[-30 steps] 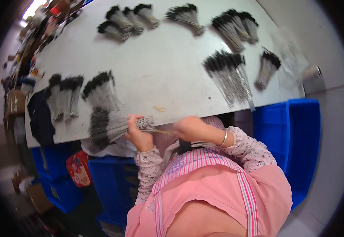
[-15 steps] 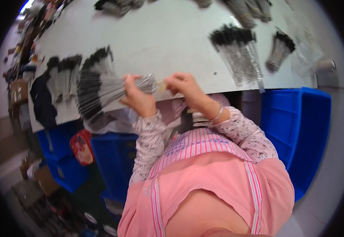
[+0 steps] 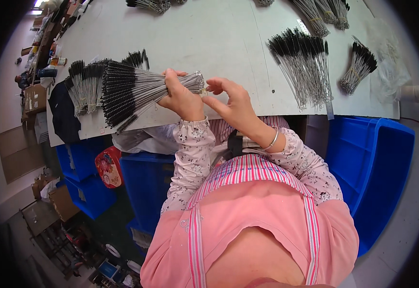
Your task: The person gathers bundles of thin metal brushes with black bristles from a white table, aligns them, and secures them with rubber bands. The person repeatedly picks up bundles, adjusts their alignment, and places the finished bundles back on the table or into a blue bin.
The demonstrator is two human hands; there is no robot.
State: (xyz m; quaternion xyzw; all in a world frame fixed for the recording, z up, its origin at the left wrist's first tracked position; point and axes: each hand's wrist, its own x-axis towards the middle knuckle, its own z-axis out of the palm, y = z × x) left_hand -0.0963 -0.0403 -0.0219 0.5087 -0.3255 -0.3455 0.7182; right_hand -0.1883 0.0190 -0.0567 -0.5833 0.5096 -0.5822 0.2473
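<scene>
My left hand (image 3: 184,100) is wrapped round the wire handles of a thick bundle of thin brushes (image 3: 140,86). Their black bristle ends fan out to the left, and the looped wire ends bunch together on the right. A yellowish rubber band (image 3: 204,90) shows at those loops, though how it sits is too small to tell. Just right of the loops is my right hand (image 3: 237,104), thumb and fingers apart, with the fingertips close to the band. Behind the held bundle, more brushes (image 3: 87,86) lie on the white table (image 3: 195,43).
Loose brushes (image 3: 301,67) are spread at the right of the table, beside a small banded bundle (image 3: 358,69) and a clear plastic bag (image 3: 387,62). More bundles (image 3: 313,17) lie along the far side. A blue crate (image 3: 370,168) stands below the right edge; other blue bins (image 3: 147,180) stand left.
My right hand has gone from pinched fingers at the yellow band to a looser, spread shape by the loops. The held bundle and my left hand appear slightly further right and higher.
</scene>
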